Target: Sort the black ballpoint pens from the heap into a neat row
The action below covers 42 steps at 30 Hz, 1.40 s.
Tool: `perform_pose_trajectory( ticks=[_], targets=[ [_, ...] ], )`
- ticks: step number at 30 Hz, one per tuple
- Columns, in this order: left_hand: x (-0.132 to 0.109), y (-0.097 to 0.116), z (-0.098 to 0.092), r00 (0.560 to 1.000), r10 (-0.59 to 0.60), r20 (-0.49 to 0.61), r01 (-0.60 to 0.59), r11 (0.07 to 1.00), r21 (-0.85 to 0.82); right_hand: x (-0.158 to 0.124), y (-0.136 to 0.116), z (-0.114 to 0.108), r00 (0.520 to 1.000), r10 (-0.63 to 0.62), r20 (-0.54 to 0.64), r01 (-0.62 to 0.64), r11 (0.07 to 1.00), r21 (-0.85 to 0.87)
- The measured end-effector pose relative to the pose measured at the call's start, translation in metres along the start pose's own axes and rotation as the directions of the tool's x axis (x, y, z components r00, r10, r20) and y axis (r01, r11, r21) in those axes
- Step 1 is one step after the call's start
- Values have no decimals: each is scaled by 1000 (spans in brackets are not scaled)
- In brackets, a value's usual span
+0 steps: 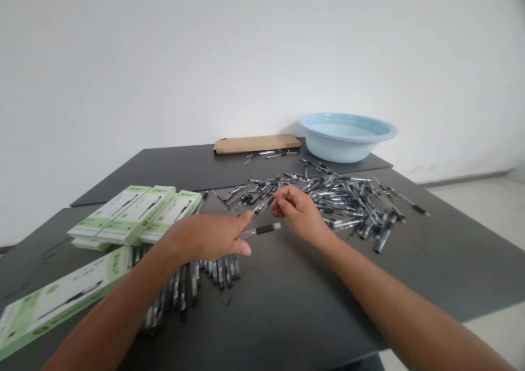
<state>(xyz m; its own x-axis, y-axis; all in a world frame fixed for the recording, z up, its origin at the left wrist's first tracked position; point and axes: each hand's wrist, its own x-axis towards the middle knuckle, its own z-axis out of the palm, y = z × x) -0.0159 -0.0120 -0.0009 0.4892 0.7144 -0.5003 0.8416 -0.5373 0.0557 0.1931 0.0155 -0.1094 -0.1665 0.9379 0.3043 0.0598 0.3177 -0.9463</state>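
No legible text on boxes (135, 213)

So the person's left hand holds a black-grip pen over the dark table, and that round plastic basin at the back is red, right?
Not quite: the round plastic basin at the back is pale blue, not red, as the head view shows. The rest stands: the left hand holds a black-grip pen over the dark table.

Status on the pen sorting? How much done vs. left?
Done: a row of pens lies lined up beside the left hand, with green boxes next to them. In hand: the left hand holds one pen; the right hand is picking at the loose pile. Left: the pile looks bigger than the row, so most remains.
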Motion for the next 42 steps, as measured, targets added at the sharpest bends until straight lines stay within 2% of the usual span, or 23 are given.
perform_pose_trajectory(
  ticks=[4, 6, 8, 10, 12, 13, 15, 22, 29, 38, 42],
  targets=[
    [-7, -3, -7, 998, -60, 32, 61, 998, -23, 11, -1, -12, 999, -40, 3, 39, 970, -240],
    [-11, -7, -10, 995, -93, 21, 93, 996, -12, 17, -5, -15, 997, -64, 50, 79, 897, -434],
    [-14, -13, -13, 992, -126, 4, 126, 992, 0, 26, -11, -15, 992, -60, 110, 117, 749, -652],
    [-15, -18, -15, 990, -138, -10, 138, 990, 1, 37, -15, -14, 990, 6, 144, 118, 536, -836],
    [-15, -22, -16, 991, -129, -17, 129, 992, -9, 50, -15, -12, 986, 103, 134, 94, 319, -943],
    [-14, -23, -16, 992, -123, -21, 122, 992, -16, 57, -14, -10, 983, 132, 126, 87, 265, -960],
    [-12, -26, -16, 993, -116, -30, 115, 993, -34, 68, -10, -5, 978, 167, 127, 90, 212, -973],
    [-5, -34, -15, 993, -113, -31, 111, 992, -56, 83, 4, 17, 950, 231, 208, 179, 143, -973],
    [-2, -34, -16, 996, -83, -16, 82, 996, -36, 84, 11, 22, 949, 226, 219, 199, 107, -974],
    [7, -47, -8, 999, 33, -40, -33, 999, -15, 85, 18, 22, 951, 217, 219, 192, 137, -972],
    [4, -43, -12, 1000, 18, 1, -18, 1000, -22, 86, 19, 19, 962, 192, 193, 163, 164, -973]
  ],
)
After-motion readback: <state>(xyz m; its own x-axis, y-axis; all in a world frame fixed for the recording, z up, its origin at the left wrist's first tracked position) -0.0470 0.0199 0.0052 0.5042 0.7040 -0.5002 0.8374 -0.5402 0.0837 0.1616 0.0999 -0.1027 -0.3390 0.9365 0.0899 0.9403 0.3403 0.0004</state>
